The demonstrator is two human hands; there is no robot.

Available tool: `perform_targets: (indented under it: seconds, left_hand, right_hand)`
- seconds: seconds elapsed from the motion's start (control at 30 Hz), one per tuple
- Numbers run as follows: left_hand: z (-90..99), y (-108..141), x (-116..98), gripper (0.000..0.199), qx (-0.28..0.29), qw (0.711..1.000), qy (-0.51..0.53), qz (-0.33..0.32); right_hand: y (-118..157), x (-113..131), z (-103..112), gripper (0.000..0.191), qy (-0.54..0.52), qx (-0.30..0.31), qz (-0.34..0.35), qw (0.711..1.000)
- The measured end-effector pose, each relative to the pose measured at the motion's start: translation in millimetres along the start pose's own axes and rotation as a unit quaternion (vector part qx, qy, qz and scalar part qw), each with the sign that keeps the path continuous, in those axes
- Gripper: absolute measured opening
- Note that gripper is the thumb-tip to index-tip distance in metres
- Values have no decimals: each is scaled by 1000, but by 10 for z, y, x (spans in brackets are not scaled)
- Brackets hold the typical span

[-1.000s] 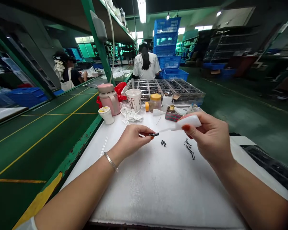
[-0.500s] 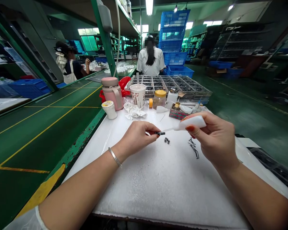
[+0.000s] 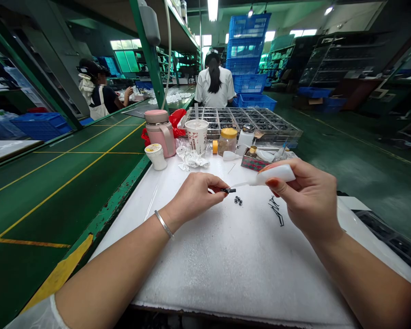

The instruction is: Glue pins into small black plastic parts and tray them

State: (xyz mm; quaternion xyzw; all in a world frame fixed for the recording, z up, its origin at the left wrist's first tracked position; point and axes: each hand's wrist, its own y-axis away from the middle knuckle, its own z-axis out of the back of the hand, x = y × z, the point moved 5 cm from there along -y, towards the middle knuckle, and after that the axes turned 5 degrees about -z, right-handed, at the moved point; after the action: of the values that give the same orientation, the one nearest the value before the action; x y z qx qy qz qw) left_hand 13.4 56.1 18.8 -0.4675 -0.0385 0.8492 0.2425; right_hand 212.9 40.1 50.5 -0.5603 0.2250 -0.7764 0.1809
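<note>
Between the thumb and fingers of my left hand [image 3: 200, 194] is pinched a small black part [image 3: 230, 190]. My right hand [image 3: 310, 198] is wrapped round a white squeeze bottle [image 3: 277, 174], held nearly level. Its thin pale nozzle points left, its tip at or very near the black part; whether they touch I cannot tell. Below and between my hands, a little group of small black rings [image 3: 238, 201] lies on the white tabletop [image 3: 226, 265]. Several thin black bent pieces [image 3: 276, 211] lie beside my right hand.
Behind my hands stand a pink flask [image 3: 160, 135], a paper cup [image 3: 197, 136], a yellow-lidded jar [image 3: 228, 141] and crumpled tissue [image 3: 192, 158]. A compartment tray [image 3: 250, 119] sits farther back. Left runs a green belt [image 3: 65, 183]. Two co-workers sit beyond, near stacked blue crates [image 3: 248, 50].
My hands and the squeeze bottle are almost still, with only a slight shift of the right hand. The co-worker at left has moved a hand slightly.
</note>
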Motion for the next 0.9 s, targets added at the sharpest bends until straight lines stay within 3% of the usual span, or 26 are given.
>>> perform_targets:
  seconds: [0.9]
  left_hand:
    - [2,0,-6,17,6,1000,-6,-6]
  right_hand:
    - [13,4,6,13,14,0,4,1000]
